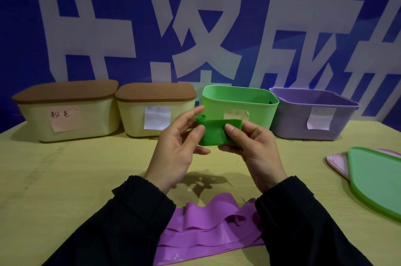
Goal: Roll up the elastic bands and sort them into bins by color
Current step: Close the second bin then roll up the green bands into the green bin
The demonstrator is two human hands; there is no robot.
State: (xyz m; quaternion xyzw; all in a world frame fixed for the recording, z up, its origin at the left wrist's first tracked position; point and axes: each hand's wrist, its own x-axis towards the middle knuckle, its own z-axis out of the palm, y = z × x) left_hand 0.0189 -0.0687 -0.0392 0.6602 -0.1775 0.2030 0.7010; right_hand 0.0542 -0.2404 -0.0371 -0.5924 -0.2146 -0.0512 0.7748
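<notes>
1. Head view, looking down over a yellow table (65, 179). Both hands are raised above its middle, working a green band (213, 133).
2. Progress: the green band looks partly rolled. A small tight coil shows at its left end; the rest is a flat strip running right. Judged mid-roll, not yet binned.
3. A purple band (208, 229) lies loose and rumpled at the near edge of the table, between the sleeves. Not rolled, so that one is left to do.
4. Four bins stand along the far edge. The green bin (240, 107) and purple bin (314, 114) are open; what they hold cannot be seen from here.
5. Two cream bins, one at the far left corner (67, 118) and one beside it (156, 118), keep their brown lids on. Nothing shows them in use.
6. A green lid (379, 179) lies at the right edge, overlapping a pink lid (338, 163).
7. Left hand (175, 150): palm turned toward the camera, thumb and forefinger pinching the coiled end, other fingers loosely curled below.
8. Right hand (256, 153): thumb pressed on the flat strip's face, fingers curled behind it, holding the strip fairly taut.
9. Both hands sit just before the green bin, the likely drop spot once rolling is finished.
</notes>
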